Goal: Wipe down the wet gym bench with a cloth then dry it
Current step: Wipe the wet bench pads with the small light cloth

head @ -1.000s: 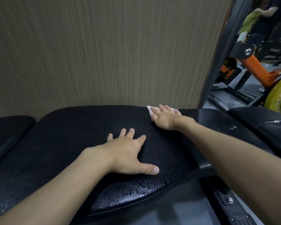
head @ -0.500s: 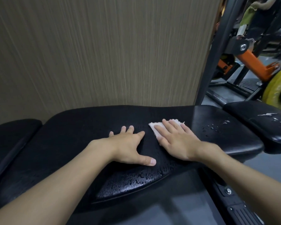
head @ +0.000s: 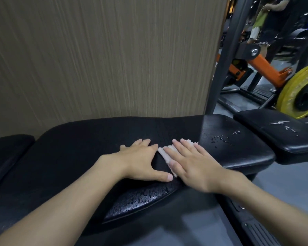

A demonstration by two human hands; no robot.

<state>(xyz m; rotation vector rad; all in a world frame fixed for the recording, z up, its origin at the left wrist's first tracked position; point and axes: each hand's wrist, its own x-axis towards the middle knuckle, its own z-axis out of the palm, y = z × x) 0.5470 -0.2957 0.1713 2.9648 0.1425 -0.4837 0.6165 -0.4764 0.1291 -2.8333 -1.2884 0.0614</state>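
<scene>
A black padded gym bench (head: pixel 78 157) runs across the view, with water beads on its near edge and droplets on the right pad section. My right hand (head: pixel 192 162) lies flat on a small white cloth (head: pixel 163 152), pressing it onto the bench top; most of the cloth is hidden under the palm and fingers. My left hand (head: pixel 142 160) rests flat on the bench just left of the cloth, fingers spread, thumb almost touching the cloth's near corner.
A brown textured wall (head: pixel 105 59) stands right behind the bench. A second black pad (head: pixel 283 137) with water streaks sits at the right. Behind it are a black upright post (head: pixel 226 50), an orange machine arm (head: pixel 267 68), a yellow weight plate (head: pixel 299 91) and a person (head: pixel 267 18).
My right hand has dragged the cloth from the bench's far edge toward me and leftward, ending next to my left hand. The left hand stayed planted.
</scene>
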